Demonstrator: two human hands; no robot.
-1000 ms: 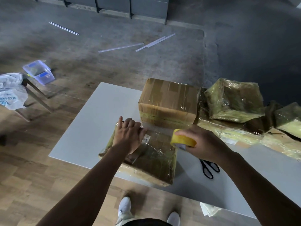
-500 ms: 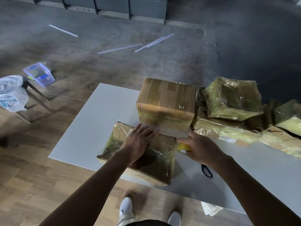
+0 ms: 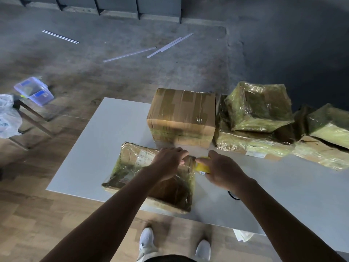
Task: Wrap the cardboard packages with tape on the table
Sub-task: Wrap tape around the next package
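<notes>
Head view: left hand (image 3: 168, 163) is now gripping the upper right corner of the package (image 3: 132, 173), mid-frame on the counter (image 3: 105, 140); right hand (image 3: 224, 171), grasping the tape (image 3: 203, 166), is coming down beside it, probably starting another strip.

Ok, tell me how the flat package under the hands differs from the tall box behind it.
The flat package lies low; the tall box stands higher. The left hand touches the flat package; nothing touches the tall box. The flat package's wrap looks greenish and crinkled; the tall box's looks smoother, brown. Both are taped cardboard on the table.
</notes>
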